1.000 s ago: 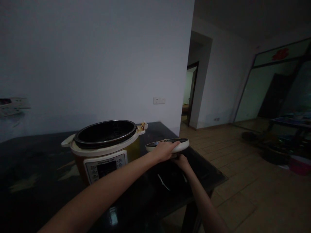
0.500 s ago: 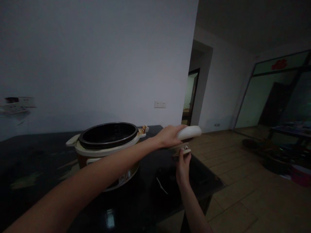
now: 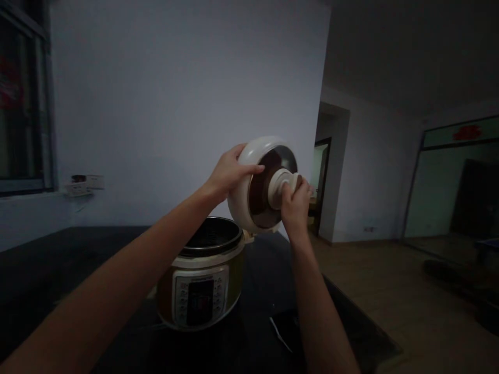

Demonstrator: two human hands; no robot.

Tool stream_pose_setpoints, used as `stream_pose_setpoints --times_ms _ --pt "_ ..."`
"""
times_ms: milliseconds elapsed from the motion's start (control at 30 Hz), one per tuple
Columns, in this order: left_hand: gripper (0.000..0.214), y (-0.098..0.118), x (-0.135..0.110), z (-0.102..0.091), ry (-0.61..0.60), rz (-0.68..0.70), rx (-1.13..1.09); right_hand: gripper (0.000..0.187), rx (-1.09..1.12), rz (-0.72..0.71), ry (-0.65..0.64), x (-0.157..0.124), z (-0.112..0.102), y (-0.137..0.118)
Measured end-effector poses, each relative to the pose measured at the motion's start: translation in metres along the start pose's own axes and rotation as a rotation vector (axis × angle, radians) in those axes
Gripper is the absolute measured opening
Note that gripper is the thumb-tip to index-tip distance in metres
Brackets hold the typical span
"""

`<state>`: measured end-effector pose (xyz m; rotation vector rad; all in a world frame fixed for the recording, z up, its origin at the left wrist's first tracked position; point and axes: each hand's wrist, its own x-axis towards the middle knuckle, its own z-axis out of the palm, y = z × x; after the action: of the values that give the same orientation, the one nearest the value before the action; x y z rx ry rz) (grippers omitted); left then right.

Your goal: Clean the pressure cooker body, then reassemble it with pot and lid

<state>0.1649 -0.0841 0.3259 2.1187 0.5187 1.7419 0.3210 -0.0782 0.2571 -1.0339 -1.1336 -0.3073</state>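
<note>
I hold a round cream lid [image 3: 260, 208] with a dark brown centre tilted on edge in the air, its top facing me. My left hand [image 3: 228, 174] grips its upper left rim. My right hand [image 3: 295, 203] is wrapped round the cream knob at the lid's centre. Below and to the left stands an open electric cooker [image 3: 202, 278] with a dark inner pot and a front control panel, on a black table [image 3: 58, 280].
A white wall rises behind the table, with a socket strip [image 3: 83, 183] at the left and a window [image 3: 21, 104] beside it. A doorway [image 3: 322, 182] opens at the right. Wooden floor [image 3: 409, 301] lies right of the table. A thin white object [image 3: 278, 332] lies on the table.
The lid has been lifted from beside the cooker and turned up on edge. My right hand has moved from under it to its knob. The view has shifted right and up.
</note>
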Motion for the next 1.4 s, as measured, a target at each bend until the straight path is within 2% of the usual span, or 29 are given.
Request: stream_pose_setpoints --times_ms 67,167,233,333,400,500,600,733,900,1000,1067,1200,1400 --pt "0.047 -0.003 0.001 -0.018 0.11 -0.077 -0.055 0.043 -0.05 -0.008 -0.096 0.016 0.024 -0.02" --pt "0.036 -0.01 -0.004 -0.04 0.248 -0.122 -0.08 0.044 -0.187 0.018 -0.26 0.033 0.062 -0.043" --pt "0.033 -0.015 -0.011 -0.056 0.286 -0.144 -0.061 0.047 -0.255 0.001 -0.372 0.04 0.087 -0.051" --pt "0.042 -0.027 -0.028 -0.09 0.278 -0.247 -0.027 0.046 -0.313 -0.08 -0.559 0.042 0.12 -0.056" --pt "0.048 -0.043 -0.042 -0.118 0.302 -0.316 0.007 0.047 -0.348 -0.137 -0.668 0.039 0.138 -0.057" --pt "0.046 -0.076 -0.068 -0.157 0.391 -0.373 0.116 0.048 -0.386 -0.243 -0.784 0.028 0.157 -0.059" --pt "0.041 -0.112 -0.095 -0.18 0.437 -0.411 0.223 0.043 -0.408 -0.39 -0.889 0.013 0.169 -0.06" --pt "0.04 -0.152 -0.12 -0.184 0.455 -0.453 0.263 0.036 -0.45 -0.582 -0.977 -0.005 0.181 -0.057" --pt "0.035 -0.183 -0.132 -0.181 0.411 -0.526 0.096 0.035 -0.441 -0.687 -1.034 -0.023 0.189 -0.052" --pt "0.035 -0.189 -0.135 -0.183 0.441 -0.57 0.037 0.036 -0.44 -0.729 -1.056 -0.032 0.191 -0.05" --pt "0.036 -0.19 -0.136 -0.184 0.437 -0.563 0.075 0.036 -0.437 -0.747 -1.065 -0.036 0.192 -0.05" --pt "0.038 -0.189 -0.135 -0.185 0.354 -0.559 0.203 0.037 -0.432 -0.765 -1.082 -0.042 0.195 -0.05" --pt "0.042 -0.197 -0.135 -0.185 0.268 -0.598 0.239 0.036 -0.449 -0.771 -1.126 -0.047 0.197 -0.049"
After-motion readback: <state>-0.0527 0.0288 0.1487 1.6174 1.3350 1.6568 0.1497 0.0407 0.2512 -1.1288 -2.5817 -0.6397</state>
